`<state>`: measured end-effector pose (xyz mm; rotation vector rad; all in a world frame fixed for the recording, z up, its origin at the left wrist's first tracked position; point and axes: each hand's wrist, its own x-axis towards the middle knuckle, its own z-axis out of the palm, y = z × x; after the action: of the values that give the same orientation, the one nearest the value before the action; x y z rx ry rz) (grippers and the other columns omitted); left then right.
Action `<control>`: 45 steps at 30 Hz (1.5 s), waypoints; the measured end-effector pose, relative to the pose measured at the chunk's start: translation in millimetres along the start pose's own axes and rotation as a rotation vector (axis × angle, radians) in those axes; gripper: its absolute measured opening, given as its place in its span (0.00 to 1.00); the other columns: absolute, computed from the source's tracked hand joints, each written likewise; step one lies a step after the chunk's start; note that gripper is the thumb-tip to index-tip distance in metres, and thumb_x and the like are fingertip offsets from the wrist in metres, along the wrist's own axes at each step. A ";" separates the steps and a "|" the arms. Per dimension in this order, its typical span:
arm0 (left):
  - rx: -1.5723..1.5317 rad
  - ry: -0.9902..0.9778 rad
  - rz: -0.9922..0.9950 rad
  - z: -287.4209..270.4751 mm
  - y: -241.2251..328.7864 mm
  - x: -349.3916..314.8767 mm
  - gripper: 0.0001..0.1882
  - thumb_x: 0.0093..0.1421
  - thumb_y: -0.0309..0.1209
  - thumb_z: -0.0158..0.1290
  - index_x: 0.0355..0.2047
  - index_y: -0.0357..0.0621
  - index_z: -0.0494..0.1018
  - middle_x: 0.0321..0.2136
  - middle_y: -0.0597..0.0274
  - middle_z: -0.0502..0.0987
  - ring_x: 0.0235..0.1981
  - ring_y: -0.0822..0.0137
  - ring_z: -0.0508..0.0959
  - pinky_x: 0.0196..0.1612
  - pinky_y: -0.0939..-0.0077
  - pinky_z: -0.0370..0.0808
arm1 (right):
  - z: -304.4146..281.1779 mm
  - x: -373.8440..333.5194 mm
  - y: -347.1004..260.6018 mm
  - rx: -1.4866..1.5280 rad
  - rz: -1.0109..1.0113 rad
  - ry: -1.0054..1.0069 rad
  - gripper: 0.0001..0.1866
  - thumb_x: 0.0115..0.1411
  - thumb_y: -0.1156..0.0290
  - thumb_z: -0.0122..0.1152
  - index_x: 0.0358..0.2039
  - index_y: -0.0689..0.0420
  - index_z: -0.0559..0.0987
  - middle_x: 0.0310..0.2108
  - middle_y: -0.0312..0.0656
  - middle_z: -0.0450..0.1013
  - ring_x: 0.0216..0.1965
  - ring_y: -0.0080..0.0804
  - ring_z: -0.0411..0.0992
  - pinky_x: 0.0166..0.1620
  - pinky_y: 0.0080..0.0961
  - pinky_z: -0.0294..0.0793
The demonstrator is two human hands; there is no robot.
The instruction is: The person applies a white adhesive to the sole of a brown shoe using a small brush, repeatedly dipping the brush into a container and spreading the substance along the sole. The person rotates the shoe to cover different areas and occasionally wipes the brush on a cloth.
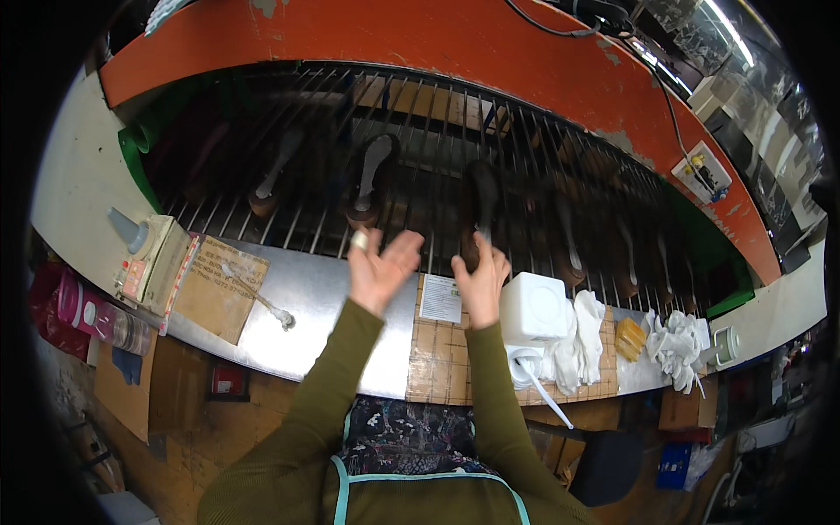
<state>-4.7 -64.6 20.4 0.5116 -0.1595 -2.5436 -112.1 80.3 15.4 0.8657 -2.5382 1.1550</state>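
My left hand [381,269] is raised over the rack's near edge, palm up, its fingers apart. A white wrap circles one of its fingers. Nothing lies in it. My right hand [481,284] is at the near end of a dark shoe-shaped piece [480,194], which shows between its spread thumb and fingers; whether they touch it is hard to tell. On the metal-bar rack [325,234], beyond my left hand, rests another shoe-shaped piece [372,171] with a grey sole side facing up and a brown heel end.
An orange-red hood [420,39] arches over the rack, where several more shoe-shaped pieces lie. A brush [278,315] lies on cardboard and the metal ledge at left. At right are a white container [534,308], white gloves [588,337] and a yellow block [630,339].
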 end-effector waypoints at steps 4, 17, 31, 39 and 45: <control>-0.039 -0.278 -0.379 -56.3 -28.6 -46.2 0.33 0.65 0.53 0.42 0.65 0.55 0.52 0.59 0.41 0.63 0.59 0.45 0.66 0.54 0.53 0.67 | 57.5 58.3 17.9 -0.269 0.490 -0.090 0.53 0.43 0.54 0.72 0.66 0.44 0.51 0.56 0.62 0.57 0.60 0.65 0.51 0.57 0.57 0.57; 0.251 -0.262 -0.303 -60.5 -37.8 -23.9 0.47 0.60 0.59 0.47 0.67 0.43 0.42 0.63 0.36 0.54 0.65 0.47 0.56 0.65 0.59 0.52 | -56.7 55.5 -54.9 -0.132 0.193 -0.209 0.57 0.36 0.51 0.66 0.68 0.38 0.49 0.35 0.60 0.77 0.41 0.57 0.75 0.46 0.40 0.73; 0.495 -0.626 -0.307 -103.7 -31.4 -144.0 0.48 0.42 0.39 0.70 0.61 0.41 0.59 0.58 0.53 0.66 0.61 0.54 0.64 0.63 0.53 0.61 | -187.6 -126.3 -7.8 0.333 0.100 -0.080 0.22 0.57 0.62 0.61 0.51 0.57 0.73 0.37 0.46 0.75 0.43 0.40 0.72 0.49 0.35 0.66; 0.760 -0.846 0.038 -55.9 -35.4 -144.9 0.41 0.54 0.41 0.61 0.63 0.42 0.55 0.61 0.52 0.62 0.61 0.56 0.64 0.64 0.58 0.61 | -160.6 -173.0 38.7 -0.662 0.053 0.137 0.14 0.57 0.63 0.61 0.43 0.52 0.76 0.29 0.39 0.71 0.37 0.38 0.69 0.44 0.36 0.59; 0.666 -0.676 0.052 -33.4 -39.6 -139.6 0.40 0.56 0.41 0.59 0.64 0.41 0.54 0.62 0.52 0.61 0.61 0.57 0.63 0.64 0.60 0.61 | -175.9 -176.5 54.1 -0.560 0.103 0.219 0.06 0.54 0.65 0.65 0.34 0.47 0.80 0.27 0.33 0.71 0.29 0.30 0.68 0.37 0.31 0.53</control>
<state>98.7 42.3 26.6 -0.1521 -1.2611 -2.4690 -9.9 313.7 24.8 0.4458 -2.5341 0.4716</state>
